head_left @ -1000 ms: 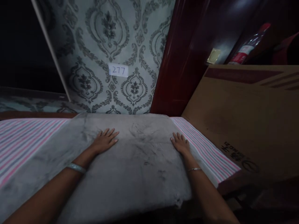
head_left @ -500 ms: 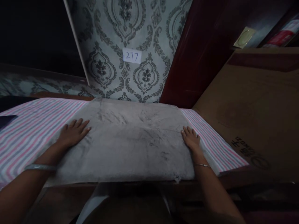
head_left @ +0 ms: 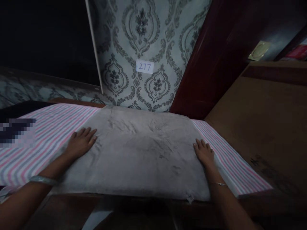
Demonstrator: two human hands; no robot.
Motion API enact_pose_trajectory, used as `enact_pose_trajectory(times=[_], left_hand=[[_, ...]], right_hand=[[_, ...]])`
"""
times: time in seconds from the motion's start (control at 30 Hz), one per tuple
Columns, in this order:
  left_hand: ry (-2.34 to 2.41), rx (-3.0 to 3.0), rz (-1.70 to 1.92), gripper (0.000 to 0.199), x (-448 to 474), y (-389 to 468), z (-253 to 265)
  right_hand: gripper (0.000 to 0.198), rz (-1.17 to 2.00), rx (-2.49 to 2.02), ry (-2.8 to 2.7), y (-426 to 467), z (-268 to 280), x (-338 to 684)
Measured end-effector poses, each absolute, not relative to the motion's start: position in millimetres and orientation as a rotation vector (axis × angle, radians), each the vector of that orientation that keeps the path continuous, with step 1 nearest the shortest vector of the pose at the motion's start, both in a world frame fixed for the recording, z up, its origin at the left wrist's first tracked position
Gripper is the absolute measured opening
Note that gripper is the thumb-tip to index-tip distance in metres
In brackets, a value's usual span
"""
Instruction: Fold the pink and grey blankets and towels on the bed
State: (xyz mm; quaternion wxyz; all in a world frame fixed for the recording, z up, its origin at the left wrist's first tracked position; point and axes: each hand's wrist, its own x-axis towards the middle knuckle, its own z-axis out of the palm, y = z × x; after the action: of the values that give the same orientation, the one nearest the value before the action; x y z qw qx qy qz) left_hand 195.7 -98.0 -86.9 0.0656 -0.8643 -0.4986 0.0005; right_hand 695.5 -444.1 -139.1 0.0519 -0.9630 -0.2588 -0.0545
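A grey plush cloth (head_left: 144, 163) lies spread on the table, with dark creases and brushed marks across its upper half. On its left side rests my left hand (head_left: 81, 142), palm down with the fingers spread. My right hand (head_left: 204, 151) lies flat near the cloth's right edge, fingers slightly apart. Neither hand grips anything. Beneath the grey cloth is a pink, white and grey striped cloth (head_left: 64, 123), which shows on both sides. A small frayed tuft (head_left: 190, 198) sticks out at the grey cloth's front edge.
A large cardboard box (head_left: 261, 121) stands to the right of the table. A dark screen (head_left: 48, 41) is at the upper left. Patterned wallpaper behind carries a paper label (head_left: 145, 66) reading 277. A dark red wooden panel (head_left: 192, 73) stands beside it.
The view has shifted, so the whole scene sits a little lower and further right. Both hands stay flat at about the same places on the grey cloth.
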Motion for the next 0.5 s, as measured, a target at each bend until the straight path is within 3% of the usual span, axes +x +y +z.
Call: enact_pose_trajectory(times=[0.17, 0.5], left_hand=[[-1.73, -2.616, 0.045, 0.067, 207, -71, -72], [-2.014, -2.539, -0.325, 0.07, 231, 13, -39]], right_hand=[[0.064, -0.149, -2.949, -0.735, -430, -134, 717], [0.051, -0.291, -2.906, -0.575, -392, -122, 746]])
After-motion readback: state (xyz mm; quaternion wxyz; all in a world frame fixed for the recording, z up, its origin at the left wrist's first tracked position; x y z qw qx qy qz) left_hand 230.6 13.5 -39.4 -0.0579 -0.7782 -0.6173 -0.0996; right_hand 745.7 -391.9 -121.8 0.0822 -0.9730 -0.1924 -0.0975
